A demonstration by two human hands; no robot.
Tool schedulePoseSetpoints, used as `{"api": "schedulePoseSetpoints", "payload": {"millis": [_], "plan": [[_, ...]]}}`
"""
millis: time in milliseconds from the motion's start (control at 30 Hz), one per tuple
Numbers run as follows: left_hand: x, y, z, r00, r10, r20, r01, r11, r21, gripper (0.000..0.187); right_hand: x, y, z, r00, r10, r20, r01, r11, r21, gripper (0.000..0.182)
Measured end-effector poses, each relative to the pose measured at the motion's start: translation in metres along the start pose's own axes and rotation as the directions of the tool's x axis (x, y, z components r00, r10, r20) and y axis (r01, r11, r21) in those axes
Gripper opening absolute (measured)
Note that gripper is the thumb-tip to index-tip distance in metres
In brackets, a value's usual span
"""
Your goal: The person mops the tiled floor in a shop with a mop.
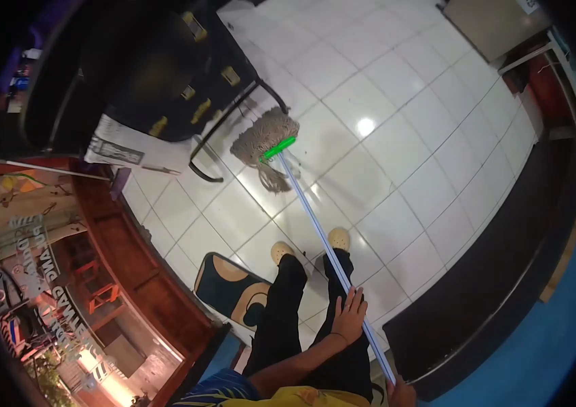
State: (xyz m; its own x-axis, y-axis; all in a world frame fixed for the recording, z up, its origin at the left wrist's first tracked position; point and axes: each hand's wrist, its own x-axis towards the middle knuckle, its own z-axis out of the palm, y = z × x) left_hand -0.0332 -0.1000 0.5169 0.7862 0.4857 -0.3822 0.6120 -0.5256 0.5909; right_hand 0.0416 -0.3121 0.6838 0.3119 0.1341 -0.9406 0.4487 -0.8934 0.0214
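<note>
Pale blue mop handle [315,224] sits in my left hand [350,313], fingers curled round it; my right hand [402,393], near, grips its end. I'm mid-stroke: mop head [266,138] far-left beside chair [186,68]; next, I judge, pull back.

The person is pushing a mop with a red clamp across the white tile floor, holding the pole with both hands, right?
Almost. The clamp on the mop is green, not red, as the head view shows. The rest holds: both hands, left hand and right hand, grip the pole over the white tile floor.
</note>
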Motion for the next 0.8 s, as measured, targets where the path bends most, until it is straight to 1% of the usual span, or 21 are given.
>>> {"api": "schedulePoseSetpoints", "payload": {"millis": [33, 67, 100, 133, 167, 200, 233, 267, 333, 367, 433, 467, 500, 533, 567, 633, 667, 733, 767, 800], "plan": [[-0.002, -0.006, -0.001, 0.998, 0.055, 0.016, -0.055, 0.998, -0.008, 0.029, 0.018, -0.02, -0.01, 0.992, -0.052, -0.111, 0.055, 0.998, 0.022, 0.029], [0.009, -0.032, 0.013, 0.998, 0.054, -0.031, -0.055, 0.998, -0.03, 0.031, 0.037, -0.044, -0.018, 0.972, -0.104, -0.209, 0.113, 0.993, 0.033, 0.034], [0.017, -0.054, 0.022, 0.996, 0.043, -0.072, -0.047, 0.997, -0.058, 0.034, 0.056, -0.068, -0.027, 0.982, -0.107, -0.158, 0.117, 0.991, 0.06, 0.04], [0.03, -0.069, -0.005, 0.999, -0.031, -0.017, 0.032, 0.997, 0.067, 0.041, 0.071, -0.093, -0.029, 0.959, -0.171, -0.227, 0.196, 0.976, 0.093, 0.047], [0.045, -0.09, -0.022, 0.992, -0.114, 0.062, 0.104, 0.985, 0.14, 0.045, 0.078, -0.123, -0.037, 0.96, -0.186, -0.209, 0.203, 0.977, 0.065, 0.04], [0.052, -0.098, -0.05, 0.989, -0.132, 0.069, 0.108, 0.954, 0.279, 0.048, 0.079, -0.148, -0.043, 0.937, -0.255, -0.239, 0.27, 0.962, 0.036, 0.037], [0.052, -0.101, -0.074, 0.99, -0.137, 0.017, 0.126, 0.951, 0.282, 0.048, 0.069, -0.164, -0.051, 0.893, -0.35, -0.283, 0.377, 0.925, 0.044, 0.036], [0.047, -0.098, -0.106, 0.993, -0.119, 0.0, 0.115, 0.966, 0.23, 0.048, 0.053, -0.173, -0.054, 0.839, -0.434, -0.327, 0.475, 0.878, 0.054, 0.036], [0.025, -0.094, -0.135, 0.996, -0.085, 0.036, 0.078, 0.984, 0.162, 0.049, 0.017, -0.17, -0.053, 0.733, -0.566, -0.377, 0.618, 0.786, 0.022, 0.039], [0.013, -0.089, -0.132, 0.999, -0.037, -0.019, 0.039, 0.993, 0.112, 0.05, -0.012, -0.168, -0.063, 0.785, -0.539, -0.306, 0.563, 0.826, -0.01, 0.047], [-0.014, -0.066, -0.128, 0.997, 0.072, 0.01, -0.072, 0.996, 0.051, 0.053, -0.068, -0.152, -0.073, 0.833, -0.448, -0.325, 0.473, 0.881, -0.001, 0.042], [-0.028, -0.063, -0.117, 0.938, 0.267, -0.223, -0.286, 0.957, -0.057, 0.049, -0.084, -0.134, -0.076, 0.883, -0.393, -0.257, 0.428, 0.899, 0.096, 0.038], [-0.035, -0.055, -0.115, 0.941, 0.299, -0.162, -0.319, 0.94, -0.122, 0.044, -0.099, -0.118, -0.081, 0.926, -0.332, -0.181, 0.364, 0.91, 0.197, 0.035], [-0.038, -0.048, -0.116, 0.934, 0.34, -0.106, -0.355, 0.915, -0.191, 0.04, -0.128, -0.115, -0.082, 0.923, -0.32, -0.211, 0.368, 0.895, 0.251, 0.034], [-0.043, -0.04, -0.117, 0.951, 0.298, -0.078, -0.308, 0.935, -0.179, 0.03, -0.158, -0.115, -0.087, 0.92, -0.311, -0.238, 0.374, 0.878, 0.298, 0.034], [-0.037, -0.039, -0.106, 0.972, 0.217, -0.085, -0.221, 0.975, -0.037, 0.023, -0.207, -0.128, -0.098, 0.918, -0.239, -0.316, 0.315, 0.924, 0.216, 0.033], [-0.032, -0.044, -0.111, 0.986, 0.163, -0.026, -0.163, 0.987, 0.009, 0.019, -0.214, -0.129, -0.09, 0.893, -0.248, -0.375, 0.411, 0.787, 0.46, 0.034], [-0.04, -0.061, -0.119, 0.982, 0.183, -0.043, -0.18, 0.982, 0.062, 0.019, -0.205, -0.142, -0.076, 0.873, -0.253, -0.417, 0.435, 0.79, 0.433, 0.03], [-0.041, -0.076, -0.115, 0.99, 0.086, -0.108, -0.087, 0.996, -0.002, 0.018, -0.204, -0.164, -0.065, 0.863, -0.277, -0.423, 0.464, 0.766, 0.445, 0.03], [-0.038, -0.094, -0.108, 0.987, -0.015, -0.161, 0.005, 0.998, -0.064, 0.017, -0.196, -0.175, -0.056, 0.867, -0.296, -0.401, 0.455, 0.8, 0.392, 0.03]]}}
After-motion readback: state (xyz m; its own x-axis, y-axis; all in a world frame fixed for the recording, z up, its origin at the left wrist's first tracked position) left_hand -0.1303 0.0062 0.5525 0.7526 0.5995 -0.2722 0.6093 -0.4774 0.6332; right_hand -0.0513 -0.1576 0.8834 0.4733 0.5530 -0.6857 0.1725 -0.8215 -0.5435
